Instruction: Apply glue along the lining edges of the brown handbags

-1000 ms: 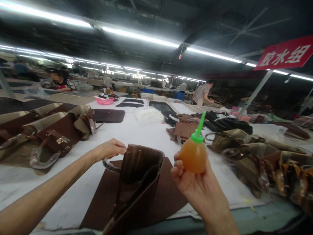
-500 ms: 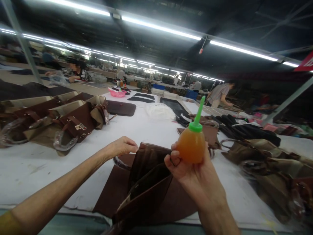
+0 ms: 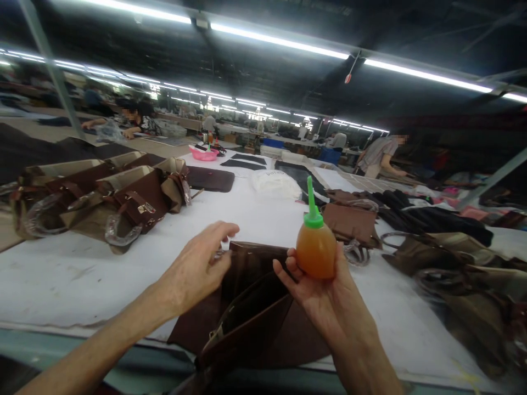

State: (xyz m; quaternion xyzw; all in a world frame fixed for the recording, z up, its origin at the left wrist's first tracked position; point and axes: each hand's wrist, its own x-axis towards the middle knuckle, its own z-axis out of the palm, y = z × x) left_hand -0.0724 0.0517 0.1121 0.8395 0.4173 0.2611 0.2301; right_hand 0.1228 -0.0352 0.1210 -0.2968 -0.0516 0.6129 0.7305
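My right hand (image 3: 325, 299) is closed round an orange squeeze bottle (image 3: 315, 249) with a green cap and a long green nozzle, held upright above the table. Just to its left a dark brown leather bag (image 3: 251, 307) stands open on a brown leather sheet at the table's near edge. My left hand (image 3: 197, 269) hovers over the bag's left rim with its fingers spread and holds nothing. A plastic-wrapped handle peeks out beneath those fingers.
A white worktable (image 3: 82, 280) carries a row of brown and tan bags (image 3: 102, 197) at the left and more bags (image 3: 448, 258) at the right. A pink basin (image 3: 203, 153) and black pieces lie further back. Other people work at distant tables.
My left hand has let go of the bag's rim and lifted with its fingers spread. The bottle has dropped slightly and its nozzle now tilts left. The view has shifted right.
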